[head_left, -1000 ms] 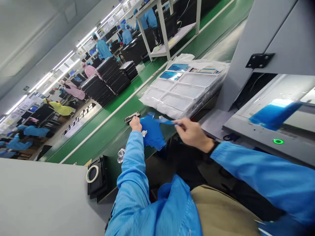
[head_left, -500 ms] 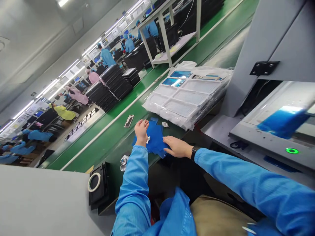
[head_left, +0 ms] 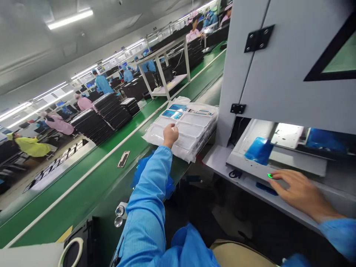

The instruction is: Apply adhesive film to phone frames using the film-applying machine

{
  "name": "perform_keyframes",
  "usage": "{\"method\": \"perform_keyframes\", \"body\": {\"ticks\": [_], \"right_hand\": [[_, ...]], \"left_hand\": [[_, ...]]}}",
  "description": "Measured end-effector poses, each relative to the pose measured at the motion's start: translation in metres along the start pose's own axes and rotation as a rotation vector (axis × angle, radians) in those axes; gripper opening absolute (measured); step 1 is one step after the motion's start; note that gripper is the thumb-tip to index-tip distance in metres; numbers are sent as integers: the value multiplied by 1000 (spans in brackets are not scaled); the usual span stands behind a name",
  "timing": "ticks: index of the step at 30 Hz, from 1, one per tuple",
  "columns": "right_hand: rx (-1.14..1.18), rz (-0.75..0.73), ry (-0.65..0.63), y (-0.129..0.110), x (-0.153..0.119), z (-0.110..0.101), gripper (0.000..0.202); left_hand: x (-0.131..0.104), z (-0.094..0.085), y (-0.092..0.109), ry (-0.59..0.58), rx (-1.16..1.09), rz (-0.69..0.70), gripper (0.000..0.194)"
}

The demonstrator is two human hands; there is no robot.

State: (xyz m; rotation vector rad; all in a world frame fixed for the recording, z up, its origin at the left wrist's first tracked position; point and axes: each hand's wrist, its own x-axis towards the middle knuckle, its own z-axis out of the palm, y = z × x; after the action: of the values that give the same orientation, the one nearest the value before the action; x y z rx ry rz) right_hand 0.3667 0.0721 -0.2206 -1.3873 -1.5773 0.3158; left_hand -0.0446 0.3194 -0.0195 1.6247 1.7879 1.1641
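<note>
My left hand (head_left: 170, 135) is over the near edge of a white plastic tray stack (head_left: 185, 141), fingers curled closed; anything inside them is hidden. Two shiny blue panels (head_left: 171, 114) sit in the tray's far-left compartments. My right hand (head_left: 302, 191), slightly blurred, has thumb and fingers apart at the green-lit button (head_left: 269, 175) on the machine front; I cannot tell whether it touches. Behind the button, a blue film-covered panel (head_left: 258, 150) lies on the machine bed. Crumpled blue film (head_left: 141, 167) is partly hidden by my left forearm.
A thin phone-sized part (head_left: 123, 159) lies on the green conveyor (head_left: 102, 185). Small round metal pieces (head_left: 119, 216) sit left of my sleeve. A black fixture with a pale ring (head_left: 71, 252) stands at lower left. The grey machine cabinet (head_left: 278, 81) rises at right.
My left hand has moved from the blue film to the tray stack, its fingers now curled. My right hand has gone from the film to the lit button. The view has turned right.
</note>
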Motion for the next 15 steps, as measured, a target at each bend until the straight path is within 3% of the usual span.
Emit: {"method": "perform_keyframes", "body": {"ticks": [2,4,6,11,15], "right_hand": [[6,58,23,15,-2,-19,8],[21,91,19,25,-4,-26,9],[27,105,29,32,-4,-24,13],[-11,66,-19,40,0,-18,15],[-69,12,-45,41,2,-18,16]], "left_hand": [[23,15,10,-23,79,13,19],[43,27,18,-37,148,11,16],[58,36,27,-43,202,1,14],[82,50,54,-9,257,-28,32],[92,51,76,50,228,-75,34]]}}
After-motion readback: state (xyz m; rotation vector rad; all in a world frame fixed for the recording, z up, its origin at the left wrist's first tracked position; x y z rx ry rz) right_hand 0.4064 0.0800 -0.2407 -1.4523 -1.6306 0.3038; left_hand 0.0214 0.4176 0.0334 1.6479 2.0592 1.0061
